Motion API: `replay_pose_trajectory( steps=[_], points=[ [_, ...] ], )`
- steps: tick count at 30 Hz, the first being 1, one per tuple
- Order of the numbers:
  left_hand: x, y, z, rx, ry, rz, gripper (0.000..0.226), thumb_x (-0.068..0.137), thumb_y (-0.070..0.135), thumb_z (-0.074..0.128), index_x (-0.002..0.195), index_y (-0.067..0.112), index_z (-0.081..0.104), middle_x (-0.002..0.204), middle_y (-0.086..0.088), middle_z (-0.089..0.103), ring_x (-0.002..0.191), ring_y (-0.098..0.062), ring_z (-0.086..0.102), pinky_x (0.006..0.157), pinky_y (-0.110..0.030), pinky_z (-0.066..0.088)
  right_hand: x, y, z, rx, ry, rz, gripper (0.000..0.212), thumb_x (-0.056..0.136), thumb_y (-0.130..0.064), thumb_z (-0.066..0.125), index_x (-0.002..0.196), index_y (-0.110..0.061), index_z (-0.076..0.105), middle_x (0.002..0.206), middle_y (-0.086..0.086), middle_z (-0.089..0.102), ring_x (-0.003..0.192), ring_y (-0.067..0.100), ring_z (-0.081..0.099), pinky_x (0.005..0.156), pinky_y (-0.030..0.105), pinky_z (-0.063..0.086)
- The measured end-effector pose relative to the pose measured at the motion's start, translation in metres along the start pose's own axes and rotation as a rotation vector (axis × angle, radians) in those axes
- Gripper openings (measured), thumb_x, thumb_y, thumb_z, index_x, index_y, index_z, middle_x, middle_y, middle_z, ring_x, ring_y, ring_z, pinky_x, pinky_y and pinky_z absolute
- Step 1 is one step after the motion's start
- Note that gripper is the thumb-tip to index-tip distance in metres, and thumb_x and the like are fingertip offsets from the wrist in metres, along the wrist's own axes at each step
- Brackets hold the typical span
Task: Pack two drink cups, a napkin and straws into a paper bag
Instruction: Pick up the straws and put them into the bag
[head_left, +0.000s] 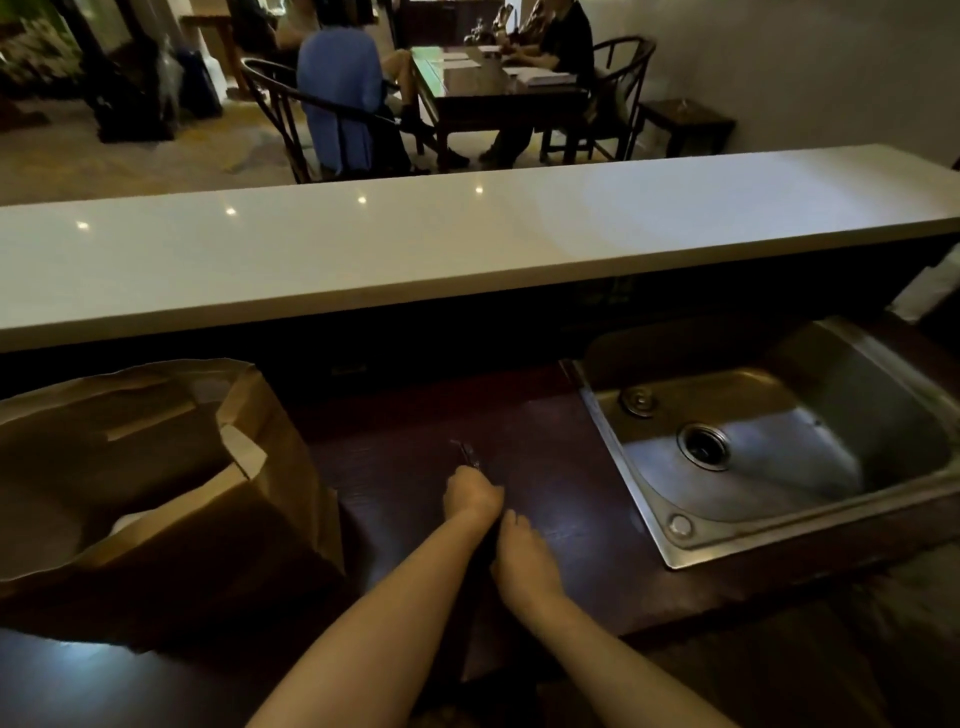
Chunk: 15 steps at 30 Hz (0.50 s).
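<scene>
My left hand (471, 498) has its grip curled shut on thin dark straws (467, 453) lying on the dark bench (545, 499); my right hand (522, 558) rests just behind it, grip loose, holding nothing I can make out. Open paper bag (249, 467) stands at left, something pale inside, unclear what. Steel sink (779, 467) at right.
</scene>
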<state>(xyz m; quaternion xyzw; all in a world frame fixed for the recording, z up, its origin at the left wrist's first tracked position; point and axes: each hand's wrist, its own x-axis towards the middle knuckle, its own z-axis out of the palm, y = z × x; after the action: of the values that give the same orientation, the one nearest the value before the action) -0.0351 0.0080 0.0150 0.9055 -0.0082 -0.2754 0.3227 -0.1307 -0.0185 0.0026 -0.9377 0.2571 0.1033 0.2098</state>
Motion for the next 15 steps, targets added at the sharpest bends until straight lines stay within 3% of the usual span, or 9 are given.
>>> replay_pose_trajectory(
  steps=[4,6,8,10,12,15],
  points=[
    [0.008,-0.002,0.006,-0.215,-0.034,-0.065,0.021,0.084,0.006,0.052,0.103,-0.001,0.056,0.102,-0.021,0.064,0.090,-0.035,0.064,0.080,-0.042,0.055,-0.001,0.012,0.000,0.139,0.042,0.010,0.029,0.093,-0.007,0.034,0.122,-0.009,0.043,0.124,0.014,0.053,0.110,0.030,0.055,0.090,0.038,0.045],
    [0.003,0.001,0.004,-0.533,-0.089,-0.065,0.010,0.086,-0.001,0.048,0.090,0.002,0.057,0.081,-0.018,0.062,0.072,-0.030,0.062,0.072,-0.042,0.055,0.000,0.015,-0.006,0.219,0.053,0.020,0.025,0.093,-0.010,0.037,0.116,-0.008,0.046,0.118,0.016,0.058,0.106,0.033,0.057,0.085,0.039,0.046],
    [-0.007,0.010,-0.005,-0.827,-0.156,-0.041,0.015,0.089,-0.006,0.041,0.085,0.006,0.051,0.070,-0.012,0.054,0.059,-0.025,0.057,0.057,-0.035,0.053,-0.001,0.017,-0.016,0.327,0.064,0.004,0.021,0.092,-0.015,0.045,0.111,-0.009,0.050,0.106,0.015,0.065,0.097,0.034,0.062,0.077,0.036,0.047],
    [-0.018,0.024,-0.024,-0.942,-0.193,0.058,0.017,0.090,-0.007,0.038,0.098,0.005,0.048,0.074,-0.011,0.054,0.061,-0.023,0.060,0.048,-0.028,0.055,-0.004,0.015,-0.029,0.491,0.060,-0.068,0.014,0.092,-0.019,0.049,0.104,-0.014,0.054,0.084,0.008,0.068,0.071,0.024,0.066,0.063,0.033,0.049],
    [-0.030,0.039,-0.052,-1.005,-0.199,0.179,0.025,0.091,-0.006,0.038,0.112,0.003,0.047,0.079,-0.012,0.057,0.058,-0.019,0.064,0.049,-0.024,0.056,-0.008,0.010,-0.044,0.705,0.035,-0.155,0.008,0.094,-0.016,0.048,0.098,-0.017,0.055,0.069,0.000,0.064,0.046,0.011,0.056,0.050,0.031,0.047],
    [-0.051,0.056,-0.095,-1.084,-0.229,0.341,0.029,0.092,-0.002,0.039,0.120,0.004,0.045,0.087,-0.012,0.061,0.064,-0.016,0.067,0.060,-0.025,0.057,-0.012,-0.004,-0.072,0.961,0.005,-0.247,0.020,0.097,-0.010,0.039,0.098,-0.019,0.058,0.070,0.003,0.065,0.042,0.005,0.052,0.044,0.024,0.045]
  ],
)
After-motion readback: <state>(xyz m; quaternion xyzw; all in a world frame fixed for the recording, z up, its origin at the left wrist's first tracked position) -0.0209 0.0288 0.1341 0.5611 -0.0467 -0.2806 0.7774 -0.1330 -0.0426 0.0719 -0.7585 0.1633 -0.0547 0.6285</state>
